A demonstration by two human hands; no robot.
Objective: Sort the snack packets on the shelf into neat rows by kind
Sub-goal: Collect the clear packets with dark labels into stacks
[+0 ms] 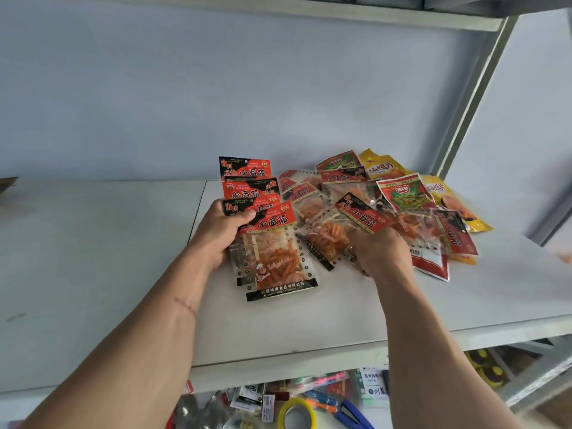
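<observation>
A fanned stack of red-and-black gluten-strip packets [272,239] lies mid-shelf, and my left hand [218,233] grips it from the left, thumb across the upper labels. My right hand [382,253] pinches the lower end of another red-and-black packet [362,216] that is lifted at a slant. To the right sits a loose heap on the white shelf [309,329]: more red-and-black packets [456,232], red packets with green beans [408,195] and yellow packets [452,199].
A grey upright post [473,97] and shelf edge bound the right side. The shelf board's left half [93,243] is bare. Below the front edge lies a lower shelf with a yellow tape roll [297,413], pens and other small goods.
</observation>
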